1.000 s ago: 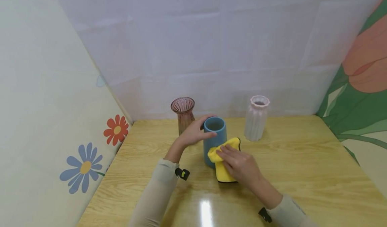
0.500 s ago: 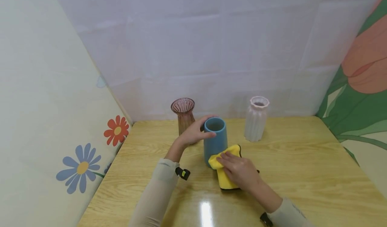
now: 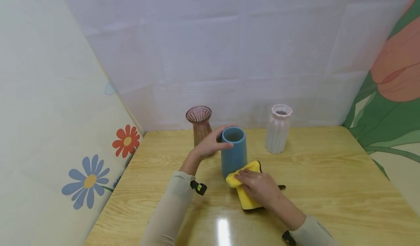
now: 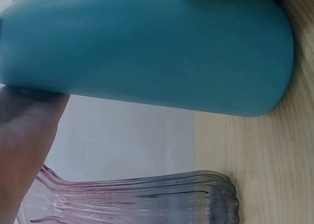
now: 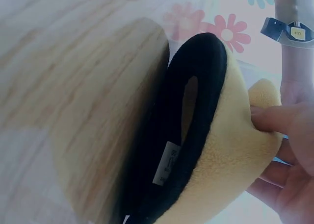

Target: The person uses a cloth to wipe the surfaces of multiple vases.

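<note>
A matte blue vase [image 3: 233, 158] stands upright on the wooden table. My left hand [image 3: 210, 144] grips it near the rim, thumb across the front and fingers round the back. In the left wrist view the vase [image 4: 147, 52] fills the upper part, and part of the left hand [image 4: 29, 136] shows under its neck end. My right hand [image 3: 260, 187] holds a yellow cloth [image 3: 247, 198] with dark edging against the vase's lower right side. The right wrist view shows the cloth [image 5: 221, 170] bunched in the right hand [image 5: 294, 136], its dark edge and a white label hanging loose.
Behind my left hand stands a pink ribbed glass vase [image 3: 201, 127]. A pale pink fluted vase [image 3: 278, 129] stands at the back right. The wooden table [image 3: 328, 180] meets a white sheet [image 3: 210, 56] at the back, with flower-printed panels at both sides.
My right hand and the cloth have slid down the blue vase's side towards its base. The left hand and the vase have stayed nearly still.
</note>
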`<state>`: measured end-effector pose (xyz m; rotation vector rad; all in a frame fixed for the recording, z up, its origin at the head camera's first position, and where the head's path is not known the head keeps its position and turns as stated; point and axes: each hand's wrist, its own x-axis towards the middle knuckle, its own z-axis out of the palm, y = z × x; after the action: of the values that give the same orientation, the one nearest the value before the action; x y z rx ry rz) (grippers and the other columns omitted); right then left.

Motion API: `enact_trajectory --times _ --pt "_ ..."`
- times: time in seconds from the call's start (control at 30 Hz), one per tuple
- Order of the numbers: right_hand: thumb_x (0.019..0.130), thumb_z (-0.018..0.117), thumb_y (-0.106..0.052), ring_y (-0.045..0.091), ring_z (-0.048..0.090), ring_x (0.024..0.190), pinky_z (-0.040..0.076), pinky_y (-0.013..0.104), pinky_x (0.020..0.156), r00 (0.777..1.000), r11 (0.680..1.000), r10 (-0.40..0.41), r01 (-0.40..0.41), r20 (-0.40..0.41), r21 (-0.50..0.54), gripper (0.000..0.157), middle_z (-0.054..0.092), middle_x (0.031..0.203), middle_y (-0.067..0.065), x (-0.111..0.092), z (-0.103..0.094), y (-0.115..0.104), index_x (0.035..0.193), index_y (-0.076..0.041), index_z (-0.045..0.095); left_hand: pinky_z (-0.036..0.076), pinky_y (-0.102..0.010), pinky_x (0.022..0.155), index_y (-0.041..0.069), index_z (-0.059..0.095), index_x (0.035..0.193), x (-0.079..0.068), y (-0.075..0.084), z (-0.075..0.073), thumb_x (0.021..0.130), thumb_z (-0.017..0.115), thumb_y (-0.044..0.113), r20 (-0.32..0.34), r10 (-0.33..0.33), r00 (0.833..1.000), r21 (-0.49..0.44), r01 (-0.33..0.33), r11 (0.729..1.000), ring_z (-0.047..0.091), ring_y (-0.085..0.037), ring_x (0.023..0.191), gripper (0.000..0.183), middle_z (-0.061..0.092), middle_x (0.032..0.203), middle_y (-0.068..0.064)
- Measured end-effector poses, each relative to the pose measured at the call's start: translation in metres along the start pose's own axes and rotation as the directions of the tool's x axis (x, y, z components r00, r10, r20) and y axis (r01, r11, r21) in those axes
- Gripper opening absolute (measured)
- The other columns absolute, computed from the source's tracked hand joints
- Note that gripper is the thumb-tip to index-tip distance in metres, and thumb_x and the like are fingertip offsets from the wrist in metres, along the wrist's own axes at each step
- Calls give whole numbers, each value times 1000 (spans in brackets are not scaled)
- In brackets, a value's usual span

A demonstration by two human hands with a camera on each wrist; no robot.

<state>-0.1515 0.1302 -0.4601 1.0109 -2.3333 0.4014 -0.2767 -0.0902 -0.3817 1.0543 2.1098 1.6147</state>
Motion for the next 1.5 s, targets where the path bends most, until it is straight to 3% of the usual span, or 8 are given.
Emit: enact_trajectory --times 0.17,0.33,0.53,0.7,1.1,1.2,1.37,1.5 --pt "83 78 -8 23 74 99 60 38 79 1000 1000 -5 4 7 22 29 76 109 9 0 -7 2 112 -11 78 36 -53 114 14 35 157 -5 1 8 93 74 32 -54 22 998 9 -21 1000 46 -27 139 77 46 153 -10" --pt "80 79 -7 25 75 95 61 39 76 987 999 -41 41 -156 1 32 77 108 10 5 -25 8 112 -9 77 36 -53 114 12 33 157 -10 6 24 90 76 38 -220 28 975 115 -3 993 46 -28 138 84 41 156 -12" --pt "108 48 -20 29 73 103 60 40 79 942 995 -90 72 -323 -66 32 75 113 12 19 -52 14 119 -6 74 40 -53 111 13 45 148 -10 8 32 87 78 44 -346 41 937 188 27 982 53 -24 128 76 54 139 -8" --pt "110 41 -21 30 73 103 60 40 79 917 987 -130 83 -377 -139 38 75 111 12 30 -58 15 117 -4 74 44 -51 108 15 48 146 -10 9 29 85 78 54 -340 36 940 211 39 977 57 -22 125 79 58 135 -5" --pt "108 43 -16 32 73 102 60 39 74 921 989 -143 125 -361 -73 34 74 111 15 35 -35 15 116 -3 74 46 -49 107 17 51 145 -9 9 21 86 78 50 -289 4 957 236 67 969 59 -23 124 73 61 134 -4" --pt "99 56 -7 32 74 99 60 38 72 920 988 -152 135 -360 -73 25 74 111 16 35 -31 12 117 -3 73 47 -46 106 16 51 144 -8 9 18 88 77 43 -263 21 964 251 47 967 61 -20 121 67 63 132 -4" --pt "78 72 0 33 74 95 61 39 71 933 992 -126 119 -337 -43 38 74 109 17 30 -23 6 116 -2 74 49 -45 104 13 50 145 -7 11 14 91 75 38 -214 30 976 257 27 966 61 -21 119 65 63 130 -6" --pt "74 77 0 32 75 93 61 39 69 947 995 -99 92 -305 -37 41 75 107 16 24 -15 3 114 -3 75 50 -45 101 9 48 147 -7 9 12 92 74 32 -188 5 982 225 38 974 61 -23 119 66 63 131 -8"
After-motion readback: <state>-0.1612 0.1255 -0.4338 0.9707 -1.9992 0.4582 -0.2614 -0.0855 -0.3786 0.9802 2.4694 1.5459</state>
